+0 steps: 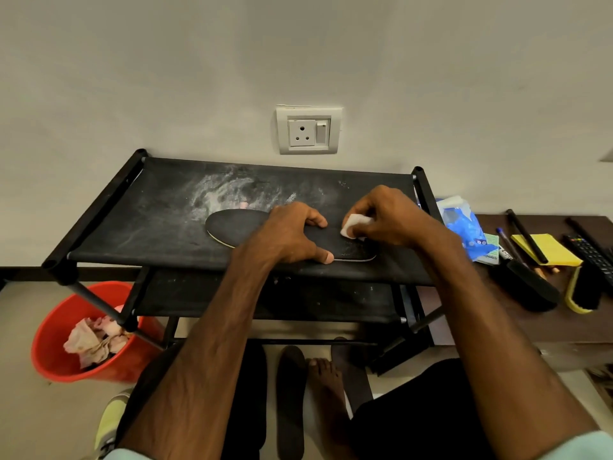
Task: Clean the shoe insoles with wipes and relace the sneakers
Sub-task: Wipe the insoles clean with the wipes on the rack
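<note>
Fingers of the left hand curl across the black insole, thumb on its near edge, holding it flat on top of the rack. The right hand pinches a folded white wipe onto the insole. A blue wipes pack lies just right of the rack.

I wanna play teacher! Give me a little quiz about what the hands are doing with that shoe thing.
1. True or false: the left hand holds the white wipe.
2. Where do the crumpled wipes lie? A) in the red bucket B) on the yellow notepad C) on the wall socket
3. Fill the gap: the insole lies on top of the black ____.

Key
1. False: the right hand pinches the wipe, and the left hand grips the insole.
2. A
3. rack
</note>
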Demonstrator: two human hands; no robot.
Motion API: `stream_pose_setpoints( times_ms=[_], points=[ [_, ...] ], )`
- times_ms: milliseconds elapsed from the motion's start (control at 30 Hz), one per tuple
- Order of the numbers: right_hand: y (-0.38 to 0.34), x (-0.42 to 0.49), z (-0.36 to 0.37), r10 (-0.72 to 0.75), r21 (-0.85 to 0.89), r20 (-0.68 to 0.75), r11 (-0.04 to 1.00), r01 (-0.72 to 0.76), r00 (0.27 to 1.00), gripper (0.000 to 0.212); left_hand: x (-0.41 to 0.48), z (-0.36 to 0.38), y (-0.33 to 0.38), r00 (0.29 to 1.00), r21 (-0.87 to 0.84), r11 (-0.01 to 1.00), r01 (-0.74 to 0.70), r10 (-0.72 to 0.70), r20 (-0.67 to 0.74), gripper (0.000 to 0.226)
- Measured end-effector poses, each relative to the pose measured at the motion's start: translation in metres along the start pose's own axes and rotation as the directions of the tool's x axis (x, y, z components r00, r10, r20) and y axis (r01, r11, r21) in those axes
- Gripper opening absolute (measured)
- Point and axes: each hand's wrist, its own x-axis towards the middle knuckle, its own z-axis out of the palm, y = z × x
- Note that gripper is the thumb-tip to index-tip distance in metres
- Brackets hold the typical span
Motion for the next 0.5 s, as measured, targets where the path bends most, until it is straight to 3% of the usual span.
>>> stream_pose_setpoints(
  times_ms=[100,300,500],
  points=[
    [0.013,-0.011,-0.010,0.033,-0.038,0.009,0.999,-0.033,0.999,0.014,-0.001,0.000,0.000,1.000,-0.016,1.000,0.002,-0.002,-0.002,0.069],
    [0.003,-0.003,0.006,0.102,-0.024,-0.123,0.994,-0.106,0.987,0.020,0.000,0.001,0.001,1.000,-0.003,1.000,0.012,-0.012,-0.009,0.069],
    [0.003,-0.023,-0.014,0.050,-0.038,0.128,0.998,-0.045,0.990,0.014,0.001,0.002,-0.001,1.000,-0.025,1.000,0.016,-0.017,-0.024,0.070]
  ],
)
